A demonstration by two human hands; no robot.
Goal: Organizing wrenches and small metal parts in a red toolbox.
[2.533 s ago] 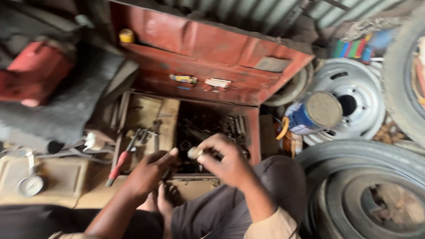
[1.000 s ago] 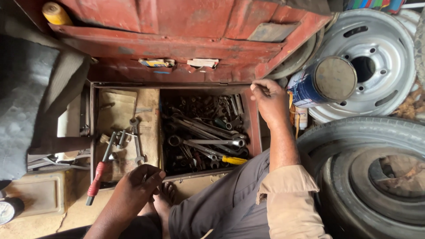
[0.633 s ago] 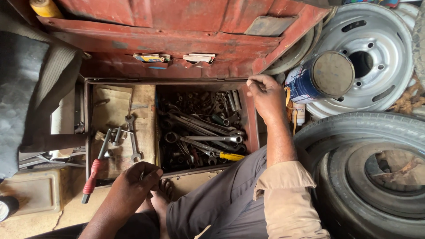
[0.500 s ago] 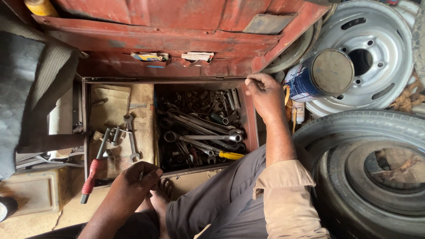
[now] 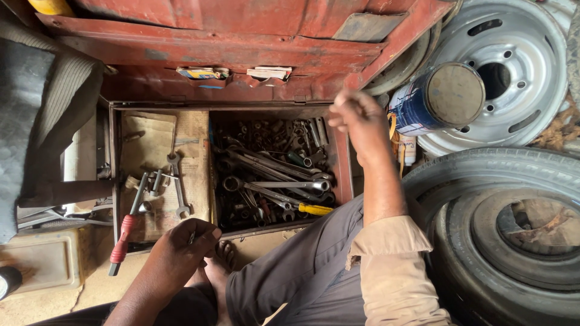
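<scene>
An open red metal toolbox (image 5: 341, 160) lies in front of me, its right half full of several spanners and sockets (image 5: 272, 181). My right hand (image 5: 356, 118) hovers over the box's right wall, blurred, with its fingers curled; what it holds is unclear. My left hand (image 5: 181, 250) rests low by my bare foot (image 5: 220, 256), just below the box's front edge, closed round a small metal piece (image 5: 192, 237). In the box's left half, spanners (image 5: 175, 187) and a red-handled tool (image 5: 124, 235) lie on brown paper.
The red lid (image 5: 241, 36) stands open at the back. A blue tin can (image 5: 438, 99) lies against a silver wheel rim (image 5: 513, 72) at the right. A tyre (image 5: 507, 229) fills the lower right. A dark mat (image 5: 42, 121) covers the left.
My right hand has lifted off the toolbox's right wall and moved slightly up and right. My left hand stays by my foot. The view has shifted a little.
</scene>
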